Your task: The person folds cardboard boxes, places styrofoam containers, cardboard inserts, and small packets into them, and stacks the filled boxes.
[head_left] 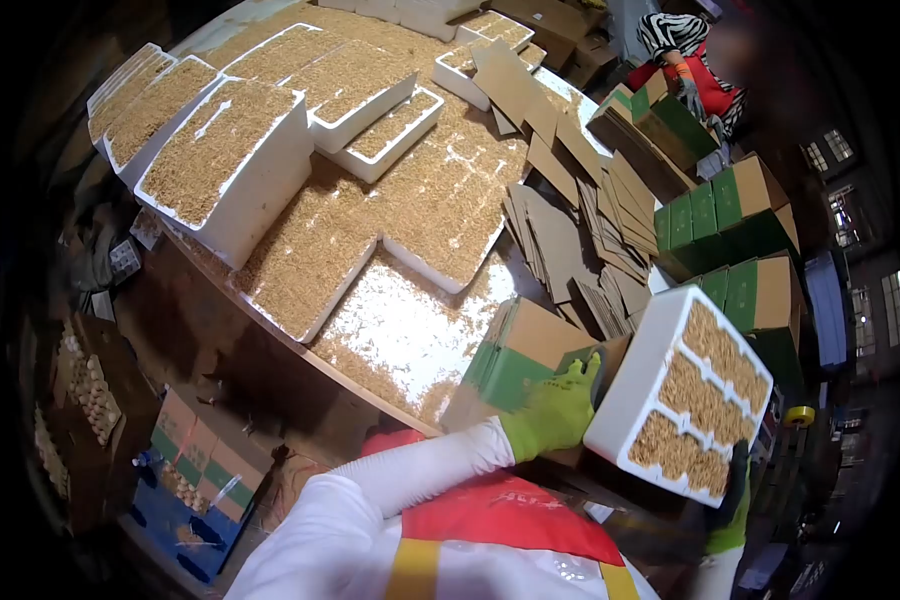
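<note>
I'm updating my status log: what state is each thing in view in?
Left hand: gloved, beside the tilted foam box; grip unclear
Right hand: gloved, holding that box's edge
Tilted foam box: uncovered, filled with shavings
Tall foam box: uncovered, filled
Cardboard sheets: loose, piled askew
Table: strewn with shavings
Eggs: uncovered
Co-worker's hand: gloved, at a green carton

no word, brand, number or sign can be read with certainty anywhere in view. pale marks resembling lettering run across the wearer's red apron [515,520], too small and blurred to make out.
</note>
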Tool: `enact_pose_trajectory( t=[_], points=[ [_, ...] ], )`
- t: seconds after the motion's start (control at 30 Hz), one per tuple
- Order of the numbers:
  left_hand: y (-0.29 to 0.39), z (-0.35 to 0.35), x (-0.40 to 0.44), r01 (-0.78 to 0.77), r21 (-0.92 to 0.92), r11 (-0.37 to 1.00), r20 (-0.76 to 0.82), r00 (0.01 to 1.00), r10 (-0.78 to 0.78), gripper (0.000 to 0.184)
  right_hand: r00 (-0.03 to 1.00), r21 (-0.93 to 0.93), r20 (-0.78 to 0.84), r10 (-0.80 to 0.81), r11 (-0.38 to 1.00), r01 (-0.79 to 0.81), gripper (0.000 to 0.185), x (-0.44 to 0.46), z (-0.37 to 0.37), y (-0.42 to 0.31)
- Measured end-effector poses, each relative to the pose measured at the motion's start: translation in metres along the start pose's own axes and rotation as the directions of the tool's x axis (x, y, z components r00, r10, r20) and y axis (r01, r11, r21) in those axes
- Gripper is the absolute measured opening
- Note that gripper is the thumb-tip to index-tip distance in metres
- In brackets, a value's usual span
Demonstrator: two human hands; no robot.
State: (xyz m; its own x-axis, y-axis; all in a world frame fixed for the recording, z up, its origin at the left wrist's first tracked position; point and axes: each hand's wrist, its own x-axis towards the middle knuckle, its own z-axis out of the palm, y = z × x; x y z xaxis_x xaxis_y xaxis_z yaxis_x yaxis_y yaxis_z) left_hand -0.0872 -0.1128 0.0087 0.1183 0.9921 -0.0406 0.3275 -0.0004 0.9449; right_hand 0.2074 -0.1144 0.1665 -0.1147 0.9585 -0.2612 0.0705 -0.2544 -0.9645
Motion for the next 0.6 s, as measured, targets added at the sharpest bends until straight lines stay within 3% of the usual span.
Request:
enact_pose_trajectory(
  t=[0.03,0.1,0.13,0.23,0.3,0.37,0.4,0.43,0.5,0.53,0.6],
  points=[
    [-0.004,0.005,-0.001,-0.06,0.06,0.996,-0.083,0.994,0.065,0.071,0.999,0.079,0.041,0.005,0.997,-0.008,0.057,-0.021,-0.003,0.007],
    [-0.006,0.01,-0.004,-0.137,0.111,0.984,-0.231,0.96,0.16,0.063,0.986,0.189,-0.153,0.059,0.982,-0.03,0.057,-0.038,-0.023,0.04],
    [-0.004,0.012,-0.004,-0.162,0.098,0.982,-0.3,0.936,0.185,0.057,0.981,0.017,-0.192,0.028,1.0,-0.025,0.054,-0.042,-0.033,0.047],
    [-0.003,0.011,0.0,-0.073,0.101,0.992,-0.059,0.995,0.079,0.076,0.957,-0.437,-0.282,-0.069,0.897,-0.065,0.046,-0.055,-0.06,0.062],
    [0.009,-0.004,-0.001,-0.009,0.088,0.996,0.019,1.0,0.007,0.08,0.978,-0.79,-0.117,-0.173,0.613,0.014,0.044,-0.067,-0.063,0.055],
    [0.003,0.009,-0.002,-0.006,0.133,0.991,-0.058,0.998,0.014,0.078,0.976,-0.732,-0.17,-0.138,0.681,-0.031,0.039,-0.064,-0.037,0.038],
    [0.015,0.0,-0.005,0.026,-0.014,1.0,-0.068,0.997,-0.027,0.074,0.974,-0.647,-0.197,-0.111,0.762,-0.044,0.039,-0.062,-0.022,0.03],
    [0.014,0.002,-0.005,0.024,-0.018,1.0,-0.076,0.997,-0.026,0.073,0.972,-0.552,-0.218,-0.084,0.833,-0.052,0.039,-0.06,-0.011,0.026],
    [0.007,0.008,-0.001,0.021,-0.024,1.0,-0.099,0.995,-0.023,0.071,0.971,-0.565,-0.238,-0.017,0.816,-0.124,0.041,-0.052,0.002,0.022],
    [-0.001,0.016,0.0,-0.105,0.093,0.99,-0.176,0.977,0.12,0.066,0.974,-0.523,-0.228,0.021,0.84,-0.141,0.042,-0.044,-0.004,0.034],
    [-0.001,0.008,-0.002,-0.128,0.186,0.974,-0.197,0.966,0.165,0.062,0.981,-0.374,-0.163,0.106,0.913,-0.16,0.047,-0.023,-0.005,0.057]
  ],
)
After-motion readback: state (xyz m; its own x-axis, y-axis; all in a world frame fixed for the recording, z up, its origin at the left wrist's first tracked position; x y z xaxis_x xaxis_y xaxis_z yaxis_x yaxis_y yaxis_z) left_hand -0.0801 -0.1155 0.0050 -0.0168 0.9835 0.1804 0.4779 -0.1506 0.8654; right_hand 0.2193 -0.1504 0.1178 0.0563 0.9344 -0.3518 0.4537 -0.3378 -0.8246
